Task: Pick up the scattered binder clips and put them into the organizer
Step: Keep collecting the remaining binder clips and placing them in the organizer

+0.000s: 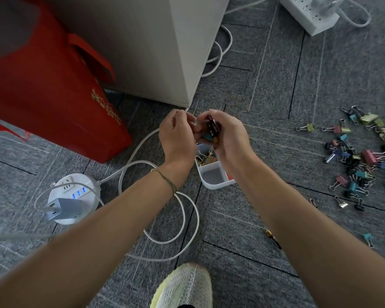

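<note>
Both hands meet just above the white plastic organizer [218, 181]: the right hand [229, 138] cups a bunch of coloured metal binder clips [212, 130], the left hand [178, 136] pinches one. Best release them low over the far compartment, which already holds clips; the near compartment looks empty. Many scattered clips [362, 161] lie on the grey carpet floor [276, 90], right of the organizer.

Stood on the carpet [265, 90], the organizer [213, 174], partly hidden under both hands: left hand [176, 134] beside right hand [226, 138], directly above it, with a few clips [212, 130] between them. Lay well to the right, the scattered binder clips [360, 156] (a loose heap). Sat to the left, a round power strip [73, 196]; behind that, a bag [49, 90] against a cabinet [156, 45]. Rested far right at the back, another power strip [309, 14]. Showed nearest, a shoe [185, 285].
</note>
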